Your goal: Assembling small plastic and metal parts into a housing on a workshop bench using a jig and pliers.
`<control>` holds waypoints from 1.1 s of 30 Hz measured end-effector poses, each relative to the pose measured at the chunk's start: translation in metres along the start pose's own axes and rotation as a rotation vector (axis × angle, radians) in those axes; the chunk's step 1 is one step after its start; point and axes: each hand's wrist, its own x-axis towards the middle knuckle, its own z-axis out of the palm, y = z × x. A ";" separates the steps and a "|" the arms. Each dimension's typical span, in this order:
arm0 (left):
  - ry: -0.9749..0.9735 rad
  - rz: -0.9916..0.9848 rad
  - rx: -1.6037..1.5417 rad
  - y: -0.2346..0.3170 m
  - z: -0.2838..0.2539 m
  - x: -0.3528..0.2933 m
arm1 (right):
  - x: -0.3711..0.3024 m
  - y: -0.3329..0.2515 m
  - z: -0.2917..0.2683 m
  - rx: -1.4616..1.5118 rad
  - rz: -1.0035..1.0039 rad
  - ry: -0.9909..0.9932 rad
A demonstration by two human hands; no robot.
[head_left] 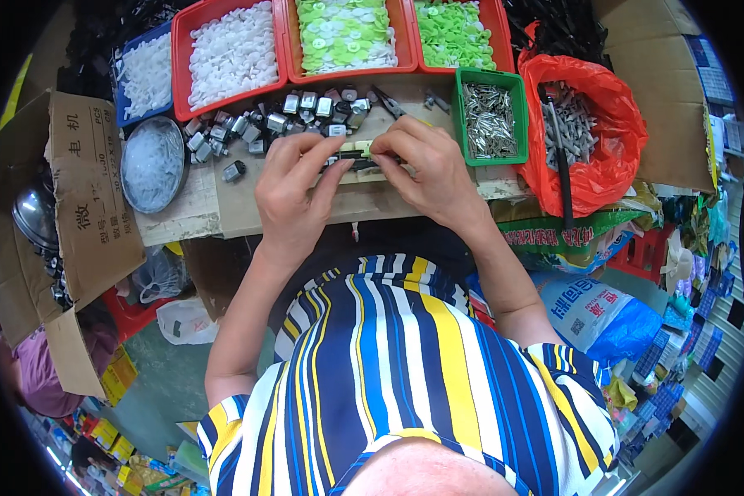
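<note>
Over the table's near edge, both hands come together at a small black and pale green part (357, 154), its kind too small to make out. My left hand (293, 186) pinches its left end between thumb and fingertips. From the other side, my right hand (428, 169) grips the pale green end with thumb and forefinger; fingertips partly hide it. Just beyond the hands lies a pile of small silver motors (277, 122). One loose motor (234, 171) sits left of my left hand. Dark-handled pliers (388, 102) lie beyond my right hand.
Red trays (351, 76) of white and green pieces line the back, beside a blue tray (150, 114). A metal dish (184, 172) stands left. To the right are a green tray (498, 160) of metal pins and a red bag (624, 136) with a black rod (565, 178). Cardboard (99, 240) flanks the left.
</note>
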 end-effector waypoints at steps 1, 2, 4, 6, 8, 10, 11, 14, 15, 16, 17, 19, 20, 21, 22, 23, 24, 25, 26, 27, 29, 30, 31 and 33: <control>0.009 0.108 0.138 -0.003 -0.003 -0.004 | 0.001 0.001 0.003 -0.026 -0.023 -0.038; -0.008 0.145 0.182 -0.007 -0.003 -0.008 | 0.001 0.001 0.006 -0.025 -0.027 -0.046; -0.041 0.197 0.220 -0.014 -0.004 -0.016 | 0.001 0.001 0.011 -0.042 -0.017 -0.086; -0.101 0.279 0.267 -0.021 -0.003 -0.024 | 0.003 -0.001 0.013 -0.053 -0.011 -0.115; -0.113 0.313 0.299 -0.023 -0.001 -0.029 | 0.003 -0.001 0.016 -0.064 -0.004 -0.143; -0.125 0.348 0.331 -0.023 -0.001 -0.031 | 0.004 -0.001 0.020 -0.091 0.002 -0.172; -0.139 0.359 0.355 -0.024 -0.001 -0.031 | 0.005 -0.002 0.021 -0.092 0.000 -0.177; -0.152 0.370 0.389 -0.026 0.001 -0.033 | 0.009 -0.003 0.022 -0.097 -0.053 -0.146; -0.154 0.374 0.400 -0.027 0.002 -0.033 | 0.009 -0.002 0.022 -0.085 -0.049 -0.163; -0.154 0.373 0.399 -0.028 0.002 -0.033 | 0.009 -0.001 0.022 -0.076 -0.042 -0.178; -0.170 0.379 0.412 -0.028 0.002 -0.033 | 0.010 0.000 0.022 -0.075 -0.041 -0.178; -0.189 0.386 0.427 -0.028 0.003 -0.034 | 0.011 0.000 0.020 -0.048 -0.024 -0.202; -0.190 0.387 0.431 -0.028 0.003 -0.034 | 0.011 0.000 0.019 -0.046 -0.024 -0.200; -0.192 0.388 0.435 -0.028 0.004 -0.034 | 0.011 0.001 0.018 -0.037 -0.008 -0.218; -0.195 0.391 0.437 -0.028 0.005 -0.034 | 0.010 0.001 0.018 -0.029 0.009 -0.234; -0.193 0.397 0.441 -0.029 0.006 -0.034 | 0.009 0.002 0.018 -0.028 0.010 -0.229; -0.191 0.404 0.444 -0.028 0.007 -0.033 | 0.007 0.002 0.018 -0.006 0.015 -0.182; -0.195 0.415 0.440 -0.027 0.008 -0.032 | 0.006 0.002 0.017 0.009 0.023 -0.131; -0.186 0.411 0.440 -0.025 0.008 -0.031 | 0.004 0.004 0.017 -0.008 -0.009 -0.138; -0.178 0.408 0.437 -0.025 0.007 -0.030 | 0.003 0.006 0.018 -0.028 -0.038 -0.144; -0.191 0.398 0.445 -0.025 0.008 -0.030 | -0.002 0.007 0.018 -0.118 -0.093 -0.169; -0.202 0.403 0.450 -0.025 0.007 -0.029 | -0.004 0.007 0.019 -0.159 -0.112 -0.177; -0.184 0.411 0.448 -0.027 0.006 -0.032 | -0.007 0.006 0.023 -0.151 -0.110 -0.178; -0.180 0.406 0.463 -0.026 0.007 -0.031 | -0.009 0.008 0.023 -0.135 -0.099 -0.198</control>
